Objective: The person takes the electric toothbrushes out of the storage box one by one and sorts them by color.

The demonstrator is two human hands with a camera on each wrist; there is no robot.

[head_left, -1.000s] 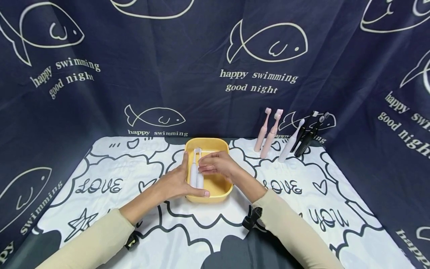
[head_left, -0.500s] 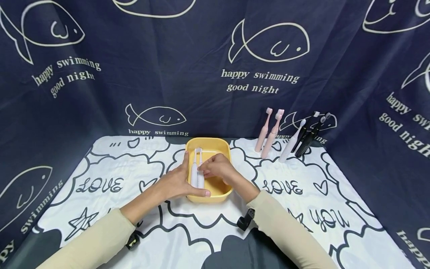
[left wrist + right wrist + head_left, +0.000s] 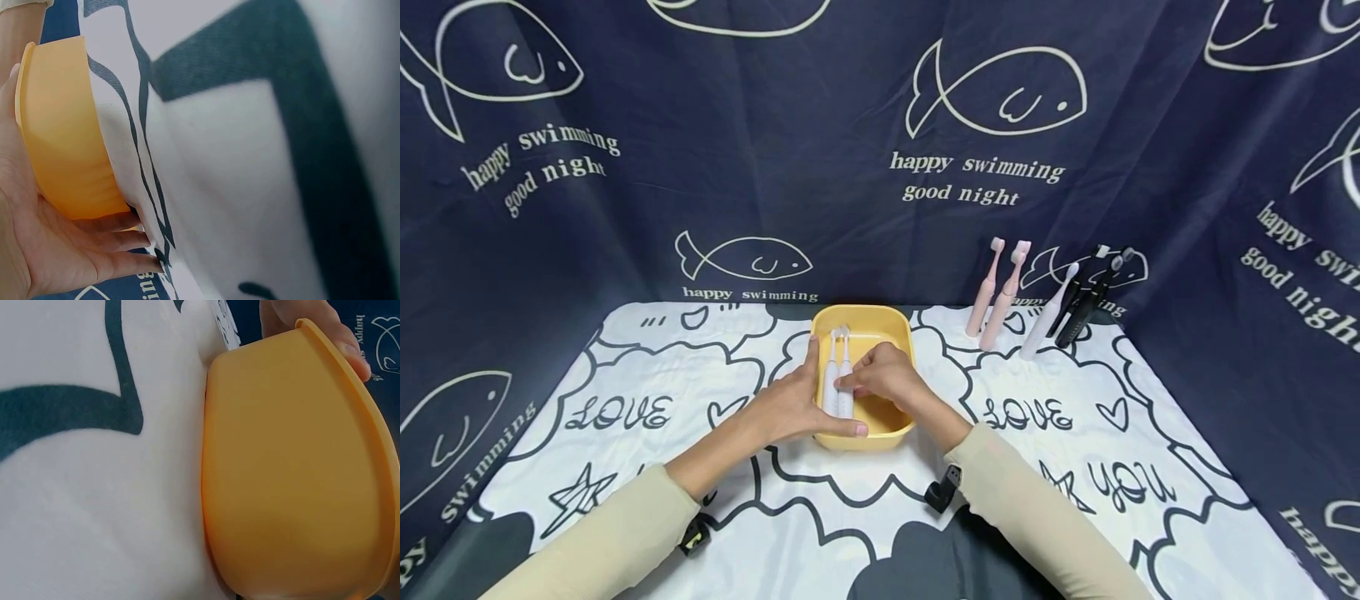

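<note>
Two white electric toothbrushes lie side by side along the left part of a yellow bin point(image 3: 891, 435), heads towards the back. In the head view my right hand point(image 3: 887, 372) reaches into the bin and pinches the right-hand toothbrush point(image 3: 845, 405) at its upper handle. The left-hand toothbrush point(image 3: 830, 390) rests beside it. My left hand point(image 3: 786, 407) holds the bin at its near left corner, thumb over the front rim and fingers along the outer wall. The left wrist view shows those fingers point(image 3: 115, 240) against the bin's side. In the right wrist view the bin wall point(image 3: 294, 469) hides my right hand.
At the back right stand several electric toothbrushes: pink ones point(image 3: 998, 315), a white one point(image 3: 1047, 322) and black ones point(image 3: 1081, 315). A dark blue fish-print cloth point(image 3: 850, 167) hangs behind the table point(image 3: 647, 483), which wears a white patterned cover.
The fingers of my right hand have closed in from a looser pose to a pinch on the right-hand toothbrush. My left hand keeps its place on the bin.
</note>
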